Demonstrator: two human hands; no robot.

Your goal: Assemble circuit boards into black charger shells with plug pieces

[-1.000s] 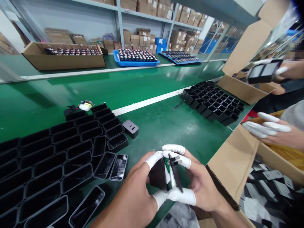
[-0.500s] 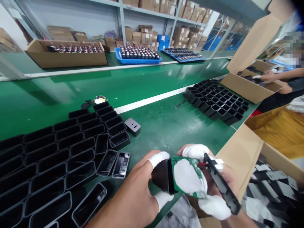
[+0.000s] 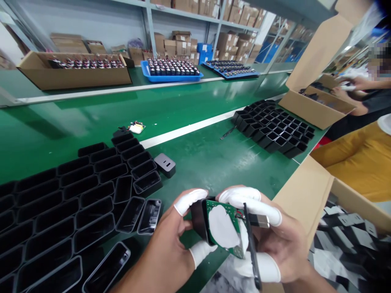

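My left hand, with white finger cots, grips a black plastic housing at the bottom centre. My right hand holds a green circuit board with a white pad on it, attached to a flat black cover. The board's left end sits at the open mouth of the housing. Both hands are closed around their parts, low over the green table.
Rows of empty black housings fill the left; a second cluster lies far right. A grey finished unit stands beside them. An open carton of parts is at right. Another person's hands work in a far carton.
My right hand has pulled the board and cover out into view and then brought them back left, against the housing's opening. The co-worker's gloved hand has left the near carton.
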